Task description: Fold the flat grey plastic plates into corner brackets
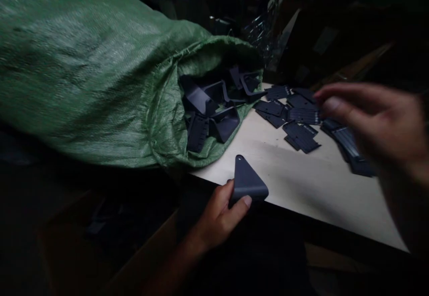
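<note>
My left hand (223, 217) is closed on a dark grey plastic bracket (248, 182), triangular with a small hole at its tip, held at the table's front edge. Above the right part of the table is my right hand (375, 121), smeared by motion. Its thumb and forefinger lie close together, but whether anything is between them I cannot make out. Nearest to it are flat dark plastic plates (303, 116), lying loose and overlapping. To the left, a green woven sack (110, 77) lies on its side with its mouth facing the table, and several dark brackets (228, 124) show inside.
The pale table top (281, 175) slopes down to the right in view. A row of dark parts (350, 148) lies partly behind my right hand. Below left stands an open cardboard box (140, 251) with dark contents. Crumpled clear plastic wrap (264, 32) is behind the table.
</note>
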`<state>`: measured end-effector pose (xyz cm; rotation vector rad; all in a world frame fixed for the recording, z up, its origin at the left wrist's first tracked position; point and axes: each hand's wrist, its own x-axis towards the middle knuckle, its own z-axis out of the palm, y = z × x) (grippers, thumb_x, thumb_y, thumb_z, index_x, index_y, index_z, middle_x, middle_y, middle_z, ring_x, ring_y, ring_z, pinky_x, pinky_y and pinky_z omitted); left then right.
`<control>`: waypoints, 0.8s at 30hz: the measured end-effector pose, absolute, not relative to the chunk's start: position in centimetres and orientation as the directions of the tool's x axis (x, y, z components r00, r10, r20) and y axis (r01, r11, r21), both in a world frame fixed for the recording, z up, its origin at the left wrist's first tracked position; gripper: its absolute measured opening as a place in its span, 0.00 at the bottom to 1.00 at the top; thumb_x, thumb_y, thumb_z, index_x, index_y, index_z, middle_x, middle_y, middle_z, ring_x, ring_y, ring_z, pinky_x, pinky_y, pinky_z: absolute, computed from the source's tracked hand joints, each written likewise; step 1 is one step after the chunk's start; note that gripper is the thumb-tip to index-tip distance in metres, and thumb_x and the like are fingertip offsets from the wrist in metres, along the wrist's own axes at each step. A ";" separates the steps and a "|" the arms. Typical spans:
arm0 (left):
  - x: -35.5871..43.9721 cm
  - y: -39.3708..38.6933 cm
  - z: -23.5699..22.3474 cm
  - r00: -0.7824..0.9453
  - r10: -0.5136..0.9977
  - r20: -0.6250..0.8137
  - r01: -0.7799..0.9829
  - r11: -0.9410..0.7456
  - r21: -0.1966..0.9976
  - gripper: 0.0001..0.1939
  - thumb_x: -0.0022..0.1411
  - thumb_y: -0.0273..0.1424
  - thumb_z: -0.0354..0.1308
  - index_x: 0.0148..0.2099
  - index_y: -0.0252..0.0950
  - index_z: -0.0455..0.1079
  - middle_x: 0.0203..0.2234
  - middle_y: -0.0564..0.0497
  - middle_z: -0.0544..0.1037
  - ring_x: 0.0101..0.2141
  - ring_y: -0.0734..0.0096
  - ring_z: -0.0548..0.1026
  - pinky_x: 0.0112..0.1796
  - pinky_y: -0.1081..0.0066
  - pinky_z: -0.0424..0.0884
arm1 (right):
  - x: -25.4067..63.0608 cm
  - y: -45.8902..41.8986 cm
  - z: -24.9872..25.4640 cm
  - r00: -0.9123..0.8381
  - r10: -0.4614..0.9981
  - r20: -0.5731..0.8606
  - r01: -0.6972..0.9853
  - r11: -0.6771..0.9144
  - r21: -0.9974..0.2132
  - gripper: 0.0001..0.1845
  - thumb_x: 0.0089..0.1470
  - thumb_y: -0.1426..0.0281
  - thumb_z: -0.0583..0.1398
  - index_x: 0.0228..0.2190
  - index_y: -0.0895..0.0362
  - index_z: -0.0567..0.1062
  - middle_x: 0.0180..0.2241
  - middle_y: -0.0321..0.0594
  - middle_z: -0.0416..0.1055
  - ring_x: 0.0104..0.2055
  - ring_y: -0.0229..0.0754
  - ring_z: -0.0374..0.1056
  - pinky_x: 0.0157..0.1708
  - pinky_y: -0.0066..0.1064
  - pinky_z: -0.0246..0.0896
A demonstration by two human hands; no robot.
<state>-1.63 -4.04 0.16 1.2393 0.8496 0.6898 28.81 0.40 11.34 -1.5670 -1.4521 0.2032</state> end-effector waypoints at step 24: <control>7.7 -2.4 2.6 0.415 0.817 -0.400 -0.517 0.574 0.635 0.12 0.72 0.42 0.55 0.38 0.40 0.63 0.12 0.62 0.62 0.17 0.74 0.69 0.37 0.67 0.78 | 18.7 -11.9 -3.3 0.113 0.992 0.053 0.015 0.052 -0.999 0.34 0.45 0.53 0.78 0.50 0.55 0.80 0.51 0.45 0.78 0.55 0.57 0.72 0.58 0.42 0.67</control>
